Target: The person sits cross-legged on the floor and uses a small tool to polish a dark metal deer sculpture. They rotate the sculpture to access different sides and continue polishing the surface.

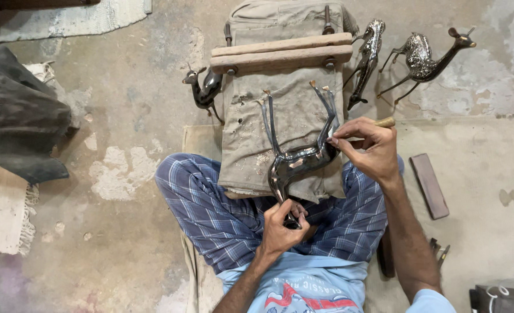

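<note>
The metal deer figure lies on its back across the cloth-covered block in front of you, its four legs pointing up and away from you and its body polished to a bright sheen.

Your left hand is curled shut around the neck end of the figure, nearest your body, just above your crossed legs in blue plaid trousers.

Your right hand sits at the far end of the body, beside the rear legs. Its thumb and fingers are pressed together around a slim tool with a wooden handle; the handle end projects past the knuckles. The working tip meets the figure near the base of the rear legs; the exact contact point is hidden by the fingers.

Beyond both hands, two wooden bars lie across the top of the block. Left of the bars, a dark deer figure rests on the floor. Right of the bars, beyond the right hand, lie two patterned deer figures: one close to the block, one further out.

Outboard of your right forearm, a flat dark bar lies on the mat. Well to the left of your left hand, a dark cloth lies on the floor.
</note>
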